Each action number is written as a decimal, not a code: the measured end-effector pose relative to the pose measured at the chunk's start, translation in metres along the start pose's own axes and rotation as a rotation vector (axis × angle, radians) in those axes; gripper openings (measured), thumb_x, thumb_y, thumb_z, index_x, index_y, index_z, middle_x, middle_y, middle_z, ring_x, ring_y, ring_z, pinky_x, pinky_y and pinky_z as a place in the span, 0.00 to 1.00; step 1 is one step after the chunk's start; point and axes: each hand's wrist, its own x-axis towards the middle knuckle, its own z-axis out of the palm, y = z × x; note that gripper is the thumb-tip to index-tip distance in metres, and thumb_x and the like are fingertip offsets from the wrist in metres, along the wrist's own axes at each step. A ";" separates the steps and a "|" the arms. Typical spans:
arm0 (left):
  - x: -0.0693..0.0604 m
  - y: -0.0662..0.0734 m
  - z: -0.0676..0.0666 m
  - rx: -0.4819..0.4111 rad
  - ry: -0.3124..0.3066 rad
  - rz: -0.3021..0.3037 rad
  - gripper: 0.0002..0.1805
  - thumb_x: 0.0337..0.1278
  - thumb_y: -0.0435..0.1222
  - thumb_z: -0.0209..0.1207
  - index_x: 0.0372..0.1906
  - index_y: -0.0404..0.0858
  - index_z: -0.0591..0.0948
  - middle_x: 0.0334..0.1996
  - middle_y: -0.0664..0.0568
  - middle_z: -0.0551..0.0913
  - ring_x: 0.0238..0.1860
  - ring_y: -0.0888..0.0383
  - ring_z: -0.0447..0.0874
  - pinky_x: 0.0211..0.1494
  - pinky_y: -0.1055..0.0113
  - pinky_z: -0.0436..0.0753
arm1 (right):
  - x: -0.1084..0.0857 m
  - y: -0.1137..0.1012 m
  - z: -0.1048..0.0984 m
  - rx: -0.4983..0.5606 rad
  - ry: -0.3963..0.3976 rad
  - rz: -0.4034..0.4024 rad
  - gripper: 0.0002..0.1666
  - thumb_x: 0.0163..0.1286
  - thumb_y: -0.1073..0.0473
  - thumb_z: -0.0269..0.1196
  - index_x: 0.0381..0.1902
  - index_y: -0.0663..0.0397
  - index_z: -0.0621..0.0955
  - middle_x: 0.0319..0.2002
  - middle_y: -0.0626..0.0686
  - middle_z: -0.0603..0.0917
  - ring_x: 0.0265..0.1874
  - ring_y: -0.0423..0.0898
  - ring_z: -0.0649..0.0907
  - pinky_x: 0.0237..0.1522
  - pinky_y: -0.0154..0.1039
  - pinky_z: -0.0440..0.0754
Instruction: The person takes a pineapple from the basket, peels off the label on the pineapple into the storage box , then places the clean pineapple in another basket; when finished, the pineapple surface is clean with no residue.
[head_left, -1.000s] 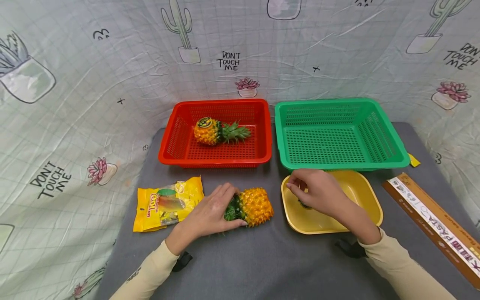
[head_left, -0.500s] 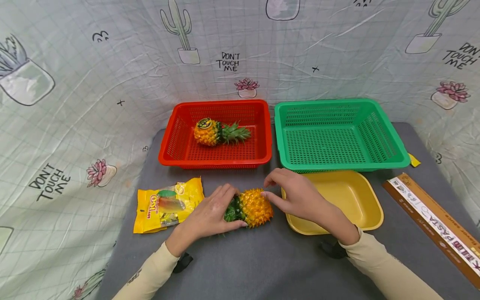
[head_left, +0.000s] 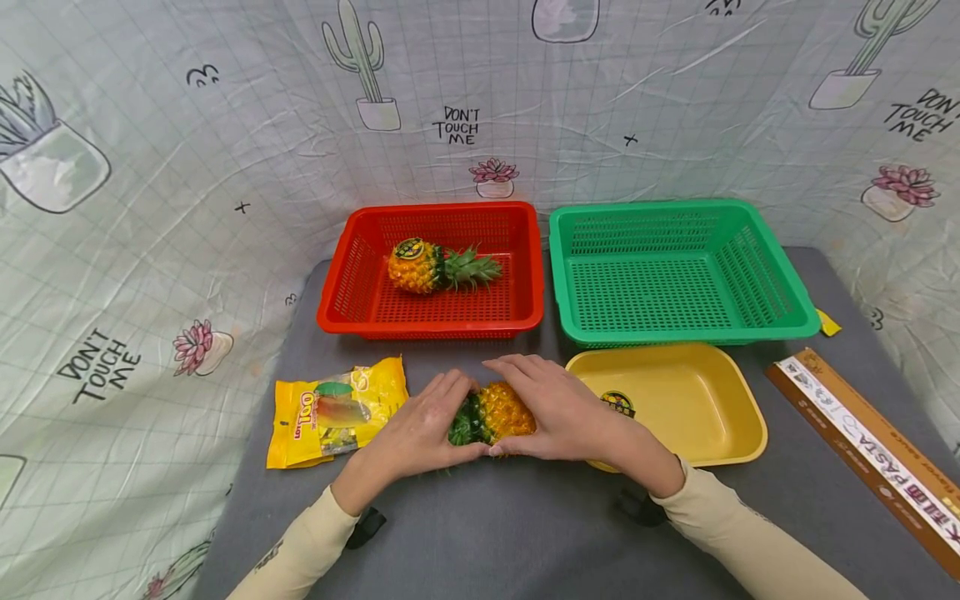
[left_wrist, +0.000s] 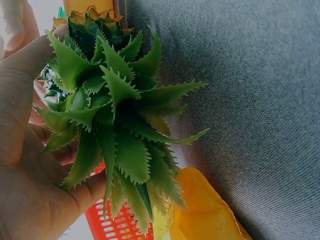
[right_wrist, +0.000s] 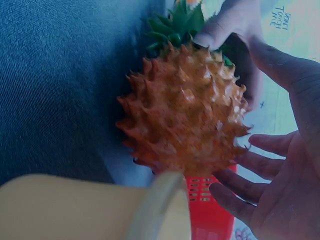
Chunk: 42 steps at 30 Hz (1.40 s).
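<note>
A toy-like pineapple (head_left: 507,410) with an orange body and green crown lies on the grey table, crown to the left. My left hand (head_left: 427,421) grips it around the crown end; spiky leaves (left_wrist: 115,110) fill the left wrist view. Around the orange body lies my right hand (head_left: 558,412), thumb on the near side and fingers on the far side. Its fingertips touch the spiky skin (right_wrist: 185,110) in the right wrist view. Both thumbs nearly meet at the pineapple's near side. A round black-and-yellow label (head_left: 618,404) lies in the yellow tub (head_left: 705,400).
Behind stand a red basket (head_left: 431,325) holding another pineapple (head_left: 416,268) and a green basket (head_left: 686,333). A yellow candy bag (head_left: 337,412) lies left, a long pasta box (head_left: 870,450) right. A small yellow packet (head_left: 828,322) sits beside the green basket.
My right hand has moved left from over the yellow tub onto the pineapple's body. The round label in the tub now shows more fully. The left hand stays in place.
</note>
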 end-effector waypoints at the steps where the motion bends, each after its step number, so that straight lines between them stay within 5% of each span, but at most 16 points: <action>1: 0.000 0.000 0.000 -0.002 -0.003 -0.001 0.37 0.56 0.58 0.75 0.59 0.39 0.75 0.51 0.51 0.75 0.48 0.57 0.74 0.53 0.60 0.80 | 0.001 0.000 0.002 -0.007 -0.012 0.000 0.63 0.59 0.24 0.72 0.80 0.54 0.65 0.72 0.52 0.72 0.68 0.51 0.73 0.67 0.55 0.72; 9: 0.000 0.001 0.000 -0.009 -0.008 -0.012 0.40 0.55 0.61 0.75 0.61 0.39 0.75 0.51 0.51 0.75 0.49 0.57 0.74 0.54 0.60 0.80 | 0.004 -0.001 0.009 -0.040 -0.061 -0.008 0.69 0.56 0.14 0.64 0.80 0.55 0.64 0.72 0.52 0.71 0.68 0.51 0.73 0.67 0.53 0.72; 21: -0.001 0.003 -0.001 -0.011 -0.006 -0.012 0.40 0.56 0.60 0.74 0.63 0.39 0.74 0.52 0.52 0.75 0.51 0.57 0.74 0.56 0.60 0.79 | 0.005 -0.002 0.020 -0.017 -0.052 0.012 0.66 0.50 0.30 0.82 0.77 0.55 0.67 0.69 0.52 0.74 0.64 0.51 0.75 0.67 0.53 0.72; 42: 0.000 0.001 -0.001 -0.012 -0.009 -0.006 0.39 0.56 0.60 0.75 0.61 0.40 0.74 0.52 0.51 0.75 0.51 0.57 0.75 0.57 0.60 0.79 | 0.005 0.002 0.031 -0.050 -0.032 -0.018 0.56 0.53 0.33 0.82 0.70 0.54 0.71 0.63 0.51 0.74 0.58 0.50 0.76 0.63 0.50 0.75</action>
